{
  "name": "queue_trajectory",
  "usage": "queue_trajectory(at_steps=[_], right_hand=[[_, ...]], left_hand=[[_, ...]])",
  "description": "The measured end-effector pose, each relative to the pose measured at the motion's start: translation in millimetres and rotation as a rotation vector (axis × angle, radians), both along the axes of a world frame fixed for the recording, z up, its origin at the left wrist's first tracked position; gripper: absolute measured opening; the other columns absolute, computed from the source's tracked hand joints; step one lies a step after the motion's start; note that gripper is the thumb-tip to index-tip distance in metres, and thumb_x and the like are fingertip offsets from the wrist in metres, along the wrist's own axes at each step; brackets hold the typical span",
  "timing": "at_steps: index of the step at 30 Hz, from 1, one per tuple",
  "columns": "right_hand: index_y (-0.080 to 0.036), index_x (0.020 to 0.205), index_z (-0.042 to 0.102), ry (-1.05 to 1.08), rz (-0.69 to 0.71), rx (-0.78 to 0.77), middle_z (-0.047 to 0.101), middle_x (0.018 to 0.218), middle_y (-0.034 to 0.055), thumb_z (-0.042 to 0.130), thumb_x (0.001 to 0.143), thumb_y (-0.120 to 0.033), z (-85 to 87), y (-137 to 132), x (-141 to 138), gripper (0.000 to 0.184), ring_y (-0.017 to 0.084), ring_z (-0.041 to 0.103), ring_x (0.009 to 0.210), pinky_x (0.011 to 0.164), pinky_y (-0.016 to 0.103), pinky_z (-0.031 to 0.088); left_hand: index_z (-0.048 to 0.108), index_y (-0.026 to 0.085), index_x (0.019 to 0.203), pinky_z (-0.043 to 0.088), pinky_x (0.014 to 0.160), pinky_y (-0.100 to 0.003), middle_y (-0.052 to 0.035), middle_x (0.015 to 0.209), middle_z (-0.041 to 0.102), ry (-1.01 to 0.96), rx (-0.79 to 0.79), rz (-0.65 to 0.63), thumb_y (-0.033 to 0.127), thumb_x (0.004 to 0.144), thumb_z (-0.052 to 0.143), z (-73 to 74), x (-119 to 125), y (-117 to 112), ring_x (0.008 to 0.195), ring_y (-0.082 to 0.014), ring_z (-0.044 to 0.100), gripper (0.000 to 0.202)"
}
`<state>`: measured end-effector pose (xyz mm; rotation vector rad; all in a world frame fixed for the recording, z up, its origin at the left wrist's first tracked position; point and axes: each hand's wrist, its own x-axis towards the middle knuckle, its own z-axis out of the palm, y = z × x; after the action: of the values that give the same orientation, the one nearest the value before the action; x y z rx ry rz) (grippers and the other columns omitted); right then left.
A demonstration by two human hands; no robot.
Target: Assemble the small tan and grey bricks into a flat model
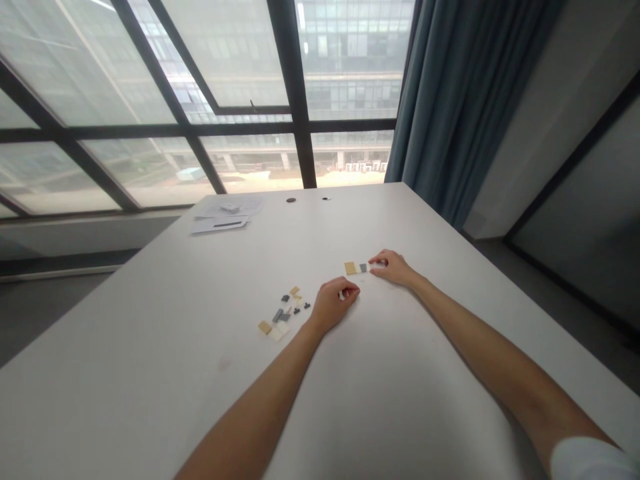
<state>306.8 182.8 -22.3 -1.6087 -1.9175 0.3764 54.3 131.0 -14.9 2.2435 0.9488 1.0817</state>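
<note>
A short row of building bricks lies on the white table: a tan brick (350,268), a pale piece (357,268) and a grey brick (363,268). At the row's right end my right hand (394,268) has its thumb and forefinger about a small white brick (369,267). Just below the row, my left hand (336,303) is closed in a pinch; whatever may be between its fingertips is too small to make out. To its left lie loose bricks: a tan one (265,327), a cream one (279,331), a grey one (278,315) and small black ones (297,311).
Papers (223,223) with a small pale object on them lie at the table's far left. Two dark round spots, one a disc (291,200), show near the far edge. Beyond the table (175,347) are windows and a blue curtain (450,107).
</note>
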Motion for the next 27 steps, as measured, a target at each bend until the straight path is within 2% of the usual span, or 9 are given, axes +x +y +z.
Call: queue_trajectory(at_steps=[27], right_hand=[[-0.026,0.099,0.079,-0.014,0.001,0.002,0.07,0.095,0.0027,0.074,0.074,-0.036,4.9,-3.0,-1.2,0.027,0.015,0.058,0.077,0.076,0.028,0.043]], left_hand=[[0.073,0.019,0.082,0.045,0.067,-0.023,0.0,0.073,0.066,0.014,0.006,0.007,0.018,0.084,0.065,3.1,0.9,-2.4,0.067,-0.0109,0.057,0.008]])
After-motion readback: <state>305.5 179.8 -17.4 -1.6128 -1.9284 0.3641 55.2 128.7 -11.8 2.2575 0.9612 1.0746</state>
